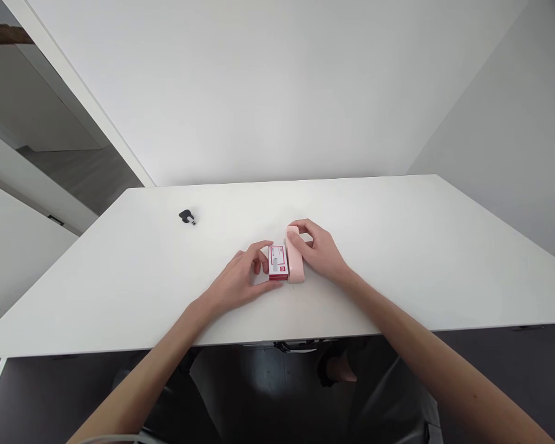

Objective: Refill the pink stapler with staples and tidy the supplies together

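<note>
A small red-and-white box lies on the white tabletop near its middle. My left hand grips the box from the left, thumb at its near edge and forefinger at its far edge. Right beside the box is a pink stapler, its long side pointing toward me. My right hand holds the stapler at its far end, thumb on top and fingers curled around the far right side. Box and stapler sit side by side, close to touching. What the box contains is hidden.
A small black object with a light metal tip lies on the far left of the white table. Behind the table stands a white wall, and a grey wall rises on the right. My legs are below the near edge.
</note>
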Action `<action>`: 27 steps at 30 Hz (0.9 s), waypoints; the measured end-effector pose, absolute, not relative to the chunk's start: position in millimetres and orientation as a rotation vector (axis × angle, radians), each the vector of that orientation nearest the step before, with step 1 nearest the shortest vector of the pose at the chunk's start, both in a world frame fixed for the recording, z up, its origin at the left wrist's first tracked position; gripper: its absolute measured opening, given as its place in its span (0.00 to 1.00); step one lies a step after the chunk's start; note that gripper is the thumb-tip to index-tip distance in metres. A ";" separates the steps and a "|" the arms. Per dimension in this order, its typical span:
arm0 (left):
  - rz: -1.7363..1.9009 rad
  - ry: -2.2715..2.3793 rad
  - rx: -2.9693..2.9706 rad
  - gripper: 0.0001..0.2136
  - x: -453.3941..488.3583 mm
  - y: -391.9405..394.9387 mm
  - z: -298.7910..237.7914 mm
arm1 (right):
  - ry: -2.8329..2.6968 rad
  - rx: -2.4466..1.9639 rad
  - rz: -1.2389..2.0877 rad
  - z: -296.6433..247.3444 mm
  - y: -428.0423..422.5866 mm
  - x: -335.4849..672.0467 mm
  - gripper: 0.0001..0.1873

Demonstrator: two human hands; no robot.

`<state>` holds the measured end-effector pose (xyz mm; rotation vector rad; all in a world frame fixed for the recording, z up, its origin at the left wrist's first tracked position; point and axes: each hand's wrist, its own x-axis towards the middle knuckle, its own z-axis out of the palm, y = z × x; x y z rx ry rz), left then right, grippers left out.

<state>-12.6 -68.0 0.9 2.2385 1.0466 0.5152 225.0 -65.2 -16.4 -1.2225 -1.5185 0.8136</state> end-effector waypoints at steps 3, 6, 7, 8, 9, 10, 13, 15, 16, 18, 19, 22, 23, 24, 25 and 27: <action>0.520 1.039 2.240 0.32 -12.6 -67.7 1.2 | -1.520 -1.222 0.818 -15.9 -65.5 225.1 0.19; 0.519 1.036 2.234 0.33 -13.1 -67.6 1.2 | -1.520 -1.218 0.825 -16.0 -65.7 225.3 0.19; 0.521 1.034 2.231 0.33 -13.3 -67.5 1.0 | -1.518 -1.218 0.827 -16.1 -65.8 225.4 0.19; 0.525 1.033 2.227 0.34 -13.5 -67.5 0.7 | -1.517 -1.218 0.829 -16.4 -65.8 225.6 0.19; 0.530 1.033 2.224 0.34 -13.7 -67.5 0.4 | -1.517 -1.218 0.829 -16.6 -65.8 225.8 0.19; 0.533 1.033 2.221 0.34 -13.9 -67.5 0.0 | -1.518 -1.217 0.828 -16.8 -65.8 226.0 0.19; 0.543 1.034 2.213 0.32 -14.0 -67.4 -1.1 | -1.524 -1.213 0.829 -16.8 -65.9 226.5 0.18; 0.543 1.039 2.206 0.31 -13.6 -67.3 -1.4 | -1.527 -1.212 0.832 -16.5 -66.0 226.6 0.17; 0.541 1.042 2.203 0.31 -13.4 -67.3 -1.4 | -1.528 -1.214 0.834 -16.2 -66.1 226.5 0.17; 0.535 1.046 2.197 0.31 -12.9 -67.4 -1.2 | -1.528 -1.218 0.835 -15.8 -66.2 226.4 0.17; 0.533 1.047 2.195 0.31 -12.7 -67.4 -1.1 | -1.528 -1.219 0.835 -15.6 -66.2 226.3 0.17; 0.537 1.047 2.199 0.31 -12.3 -67.5 -0.7 | -1.527 -1.222 0.830 -15.4 -66.2 226.1 0.16; 0.539 1.046 2.201 0.30 -12.2 -67.5 -0.6 | -1.527 -1.222 0.830 -15.4 -66.2 226.0 0.16; 0.542 1.045 2.203 0.30 -12.1 -67.4 -0.4 | -1.527 -1.223 0.831 -15.4 -66.2 226.0 0.16; 0.545 1.043 2.203 0.30 -12.0 -67.4 -0.3 | -1.526 -1.222 0.833 -15.4 -66.2 226.0 0.16; 0.548 1.037 2.205 0.30 -11.7 -67.3 0.1 | -1.526 -1.220 0.835 -15.4 -66.4 226.0 0.17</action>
